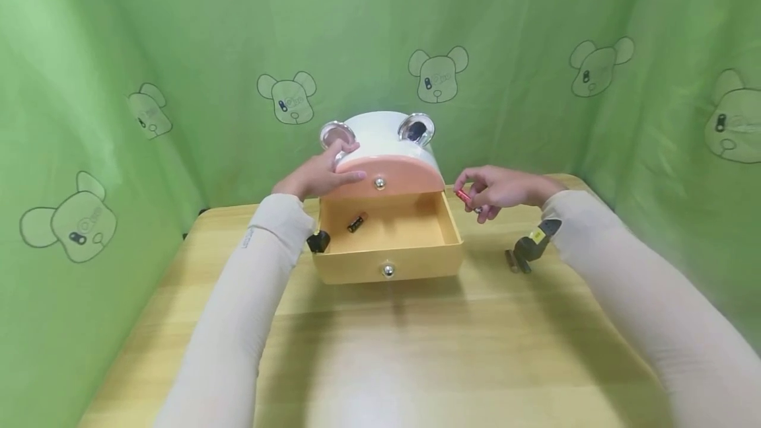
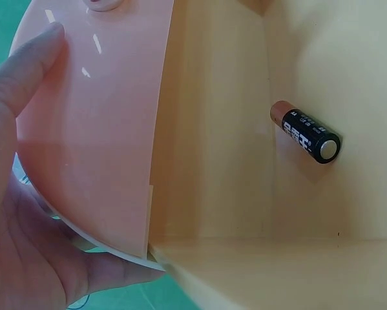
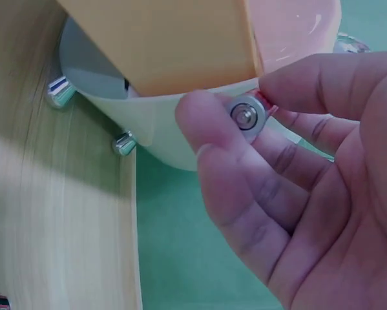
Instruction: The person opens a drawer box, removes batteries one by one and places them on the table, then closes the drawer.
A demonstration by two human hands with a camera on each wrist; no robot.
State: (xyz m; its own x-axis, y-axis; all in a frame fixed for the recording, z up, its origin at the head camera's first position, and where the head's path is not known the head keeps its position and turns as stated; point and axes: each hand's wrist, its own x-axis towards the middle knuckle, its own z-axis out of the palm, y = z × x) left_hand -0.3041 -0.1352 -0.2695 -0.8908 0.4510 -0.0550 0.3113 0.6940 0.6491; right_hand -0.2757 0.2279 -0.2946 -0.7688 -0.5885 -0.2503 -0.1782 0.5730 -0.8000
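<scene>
A small white storage box [image 1: 377,132] with round silver-rimmed ears has a pink upper drawer front [image 1: 410,174] and a yellow lower drawer [image 1: 351,266] pulled out. My left hand [image 1: 318,174] grips the box's upper left edge, thumb on the pink front and the other fingers over the white shell. Inside the yellow drawer lies a black battery with a copper end [image 2: 306,132]. Just right of the box, my right hand [image 1: 496,187] pinches a red battery [image 1: 464,197] between thumb and fingers; its silver end [image 3: 247,116] faces the right wrist camera.
Two dark batteries [image 1: 512,261] lie side by side on the wooden table [image 1: 368,355], below the right wrist. Green curtains [image 1: 368,25] printed with bear heads hang behind and at both sides. Each sleeve carries a black wrist camera [image 1: 318,242].
</scene>
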